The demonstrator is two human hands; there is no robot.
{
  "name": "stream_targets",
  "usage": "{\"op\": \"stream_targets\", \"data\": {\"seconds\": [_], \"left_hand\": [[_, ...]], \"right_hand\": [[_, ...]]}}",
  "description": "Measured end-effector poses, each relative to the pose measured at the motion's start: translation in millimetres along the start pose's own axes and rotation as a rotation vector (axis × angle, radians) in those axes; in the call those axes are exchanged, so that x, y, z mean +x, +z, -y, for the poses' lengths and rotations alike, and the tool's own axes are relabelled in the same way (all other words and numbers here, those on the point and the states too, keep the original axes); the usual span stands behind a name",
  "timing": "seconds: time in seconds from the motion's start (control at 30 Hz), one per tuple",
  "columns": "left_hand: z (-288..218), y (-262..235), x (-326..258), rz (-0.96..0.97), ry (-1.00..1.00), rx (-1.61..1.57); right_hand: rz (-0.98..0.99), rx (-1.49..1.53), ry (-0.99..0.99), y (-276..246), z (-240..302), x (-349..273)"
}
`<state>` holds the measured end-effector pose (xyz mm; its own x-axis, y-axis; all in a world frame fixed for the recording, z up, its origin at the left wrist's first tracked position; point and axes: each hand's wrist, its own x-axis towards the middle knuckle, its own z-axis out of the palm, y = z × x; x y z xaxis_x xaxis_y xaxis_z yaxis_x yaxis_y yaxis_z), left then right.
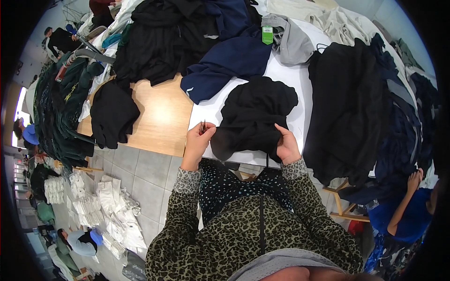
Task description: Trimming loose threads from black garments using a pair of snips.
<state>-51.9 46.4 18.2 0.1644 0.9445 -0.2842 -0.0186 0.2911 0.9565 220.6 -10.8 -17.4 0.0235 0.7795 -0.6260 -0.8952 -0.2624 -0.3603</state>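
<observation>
A black garment [255,112] lies bunched on the white tabletop in front of me, its near edge at the table's front. My left hand [198,143] is closed at the garment's left corner, with small dark-bladed thread snips [203,127] poking up from its fingers. Thumb and fingertips there meet at the cloth. On the other side, my right hand [287,146] grips the garment's right edge, thumb on top and the other fingers partly hidden.
Piles of black [164,40] and navy garments [229,61] cover the far side. A grey garment with a green tag [267,35] lies beyond. Black clothing [344,107] is heaped at right, near a person in blue [405,213]. White bundles [115,210] sit on the floor at left.
</observation>
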Motion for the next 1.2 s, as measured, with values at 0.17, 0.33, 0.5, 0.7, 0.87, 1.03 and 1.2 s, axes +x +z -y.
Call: {"op": "stream_targets", "data": {"seconds": [0.17,0.33,0.5,0.7,0.87,1.03,1.2], "left_hand": [[9.8,-1.1,4.5,0.005,-0.069,-0.126],[12.6,-1.3,3.5,0.06,-0.119,-0.299],[3.9,6.2,-5.7,0.071,-0.034,-0.194],[7.2,23.3,-23.9,-0.09,0.515,0.355],[-5.8,46.9,-39.4,0.082,0.965,0.624],[-1.9,49.6,-50.4,0.18,1.148,0.774],[11.7,42.8,-47.3,0.063,1.138,0.821]], "right_hand": [[-0.022,0.016,0.018,1.3,-0.5,0.3],[-0.069,0.049,0.031,-0.9,-2.4,4.2],[-0.103,-0.067,-0.161,-5.9,-9.6,-0.5],[0.049,-0.6,-0.898,35.9,-58.9,-70.5],[0.353,-0.457,0.063,42.4,-78.3,-57.6],[0.256,-0.405,-0.087,43.1,-47.2,-45.3],[0.17,-0.185,-0.129,51.2,-28.7,-55.4]]}}
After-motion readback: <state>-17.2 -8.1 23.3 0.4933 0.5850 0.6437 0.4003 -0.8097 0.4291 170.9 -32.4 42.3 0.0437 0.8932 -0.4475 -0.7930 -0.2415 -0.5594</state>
